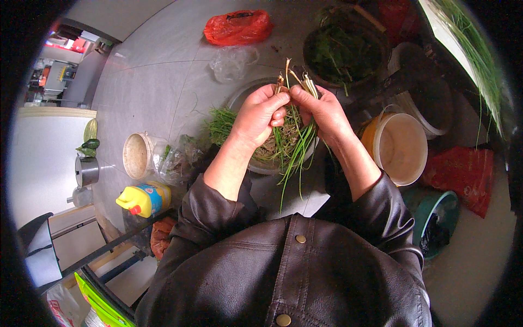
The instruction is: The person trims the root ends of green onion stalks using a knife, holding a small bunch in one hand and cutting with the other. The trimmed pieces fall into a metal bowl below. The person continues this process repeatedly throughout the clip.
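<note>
My right hand (325, 112) grips a small bunch of thin green onions (310, 86), white ends up and long green leaves hanging below. Close against it, my left hand (259, 108) is closed around a few brownish stalk ends (280, 81). The thumbs of both hands nearly meet at one slender stalk (287, 73) that stands between them. Beneath the hands is a wide round basin (261, 166) with dry roots and peelings (265, 149) in it. More green onions (220, 122) lie at its left side. My hands hide much of the basin.
A dark container of leafy greens (341, 53) stands beyond the right hand. To the right are a yellow bucket (402, 149) and a green bin (439, 220). A white bucket (137, 155) and a yellow jug (145, 199) stand left. A red plastic bag (239, 28) lies ahead.
</note>
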Demonstrator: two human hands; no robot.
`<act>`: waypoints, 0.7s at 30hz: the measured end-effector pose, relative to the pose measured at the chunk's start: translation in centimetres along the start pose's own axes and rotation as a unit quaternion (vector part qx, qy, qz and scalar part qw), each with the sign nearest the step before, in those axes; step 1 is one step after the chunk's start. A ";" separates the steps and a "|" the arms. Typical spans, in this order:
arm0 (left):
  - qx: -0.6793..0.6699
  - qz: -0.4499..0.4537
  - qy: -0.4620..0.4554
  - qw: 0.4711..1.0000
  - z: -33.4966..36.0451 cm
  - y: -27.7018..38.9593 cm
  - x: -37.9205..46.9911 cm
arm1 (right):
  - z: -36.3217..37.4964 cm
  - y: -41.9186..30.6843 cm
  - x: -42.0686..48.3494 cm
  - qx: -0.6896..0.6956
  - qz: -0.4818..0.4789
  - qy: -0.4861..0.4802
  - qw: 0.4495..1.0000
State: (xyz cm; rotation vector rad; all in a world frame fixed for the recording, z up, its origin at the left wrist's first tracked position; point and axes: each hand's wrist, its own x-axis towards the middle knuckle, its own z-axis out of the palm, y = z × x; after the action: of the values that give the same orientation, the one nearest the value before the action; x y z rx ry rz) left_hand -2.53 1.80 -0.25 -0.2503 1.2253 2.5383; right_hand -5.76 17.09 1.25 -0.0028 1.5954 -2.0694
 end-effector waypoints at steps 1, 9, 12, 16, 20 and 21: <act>0.003 0.002 -0.001 1.000 -0.1 -0.1 0.0 | 0.2 -0.1 -0.2 -0.021 -0.004 0.000 1.000; 0.029 0.002 -0.006 1.000 0.4 0.3 -0.1 | -1.5 -0.3 0.7 0.128 -0.029 0.163 0.978; 0.065 -0.002 -0.012 0.998 0.4 0.5 -0.1 | -1.2 0.1 0.9 0.068 -0.013 0.146 0.987; 0.105 -0.005 -0.024 0.994 0.6 0.3 -0.3 | -0.7 -0.1 0.4 0.042 0.004 0.077 0.996; 0.125 -0.021 -0.021 0.992 0.7 0.1 -0.3 | -0.3 -0.2 0.0 0.052 -0.001 0.043 0.998; 0.108 -0.019 -0.013 0.994 0.6 0.0 -0.3 | -0.3 -0.1 0.1 0.052 -0.007 0.033 0.998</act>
State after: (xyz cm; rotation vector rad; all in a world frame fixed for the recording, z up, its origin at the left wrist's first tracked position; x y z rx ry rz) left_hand -2.30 2.20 0.24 -0.1866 1.4568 2.3455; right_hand -5.96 17.39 1.23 0.0921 1.5287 -2.1810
